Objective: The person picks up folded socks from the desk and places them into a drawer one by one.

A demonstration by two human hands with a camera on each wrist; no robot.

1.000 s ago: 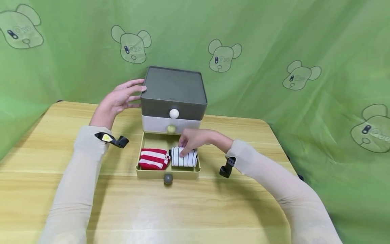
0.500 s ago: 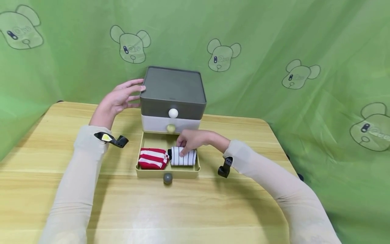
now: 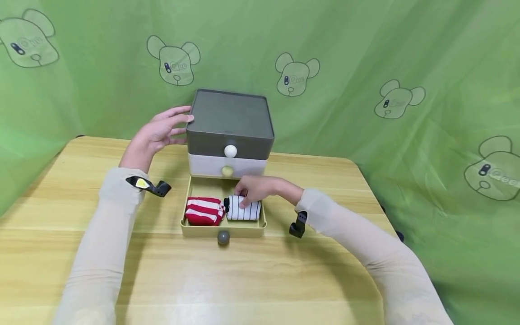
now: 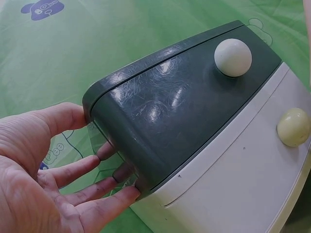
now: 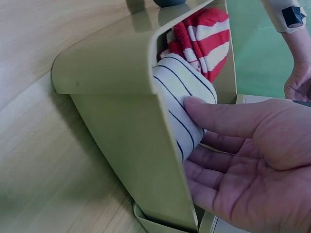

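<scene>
A small stack of drawers (image 3: 229, 113), dark grey on top and white in the middle, stands near the back of the table. Its bottom yellow-green drawer (image 3: 203, 232) is pulled out. Inside lie a red-and-white striped rolled cloth (image 3: 203, 211) on the left and a white rolled cloth with thin dark stripes (image 3: 248, 210) on the right. My right hand (image 3: 260, 187) pinches the white roll, thumb on its near face and fingers behind it, partly hidden. With fairly straight, spread fingers, my left hand (image 4: 63, 170) touches the left side of the top drawer.
Round knobs sit on the drawer fronts: a white knob (image 3: 230, 151), a pale yellow knob (image 3: 227, 171) and a grey knob (image 3: 223, 237). The wooden table (image 3: 195, 280) extends around the stack. A green curtain (image 3: 337, 40) hangs close behind.
</scene>
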